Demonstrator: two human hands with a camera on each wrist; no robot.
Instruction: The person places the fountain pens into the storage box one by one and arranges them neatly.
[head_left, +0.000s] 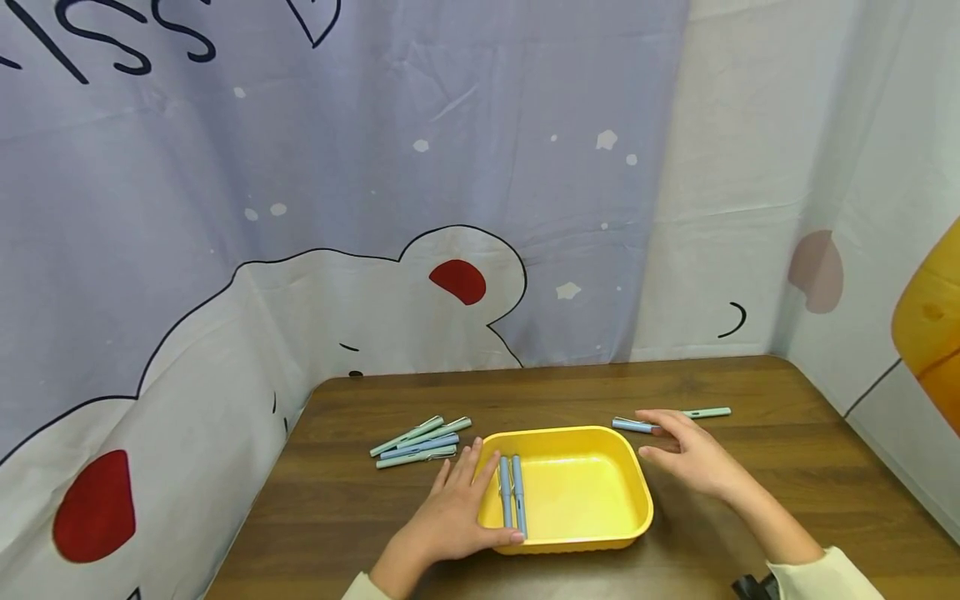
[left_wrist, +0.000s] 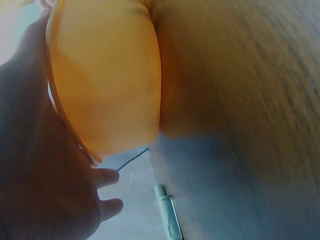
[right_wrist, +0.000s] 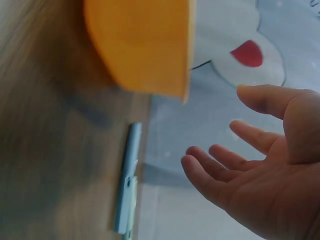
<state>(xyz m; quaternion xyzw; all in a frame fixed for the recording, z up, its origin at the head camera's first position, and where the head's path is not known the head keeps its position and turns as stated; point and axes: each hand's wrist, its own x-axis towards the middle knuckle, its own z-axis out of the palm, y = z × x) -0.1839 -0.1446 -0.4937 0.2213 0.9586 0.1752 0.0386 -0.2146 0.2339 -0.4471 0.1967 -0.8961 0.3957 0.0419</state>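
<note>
A yellow tray [head_left: 641, 517] sits near the front of the table with two blue pens [head_left: 519, 497] lying side by side along its left end. My left hand [head_left: 456, 510] rests on the tray's left rim, fingers spread and thumb at the front edge; the left wrist view has it lying along the rim of the tray [left_wrist: 107, 75]. To the right of the tray, my right hand [head_left: 693, 457] hovers with fingers apart and nothing in them. Behind it lie a blue pen [head_left: 632, 425] and a pale green pen [head_left: 708, 412], partly hidden by the fingers. The right wrist view shows that blue pen [right_wrist: 128, 175] below the hand.
Several pale green and blue pens [head_left: 420, 446] lie in a loose pile left of the tray. The wooden table [head_left: 555, 400] ends at a printed curtain [head_left: 360, 317] at the back and sides. A dark strap [head_left: 753, 587] shows at the right wrist.
</note>
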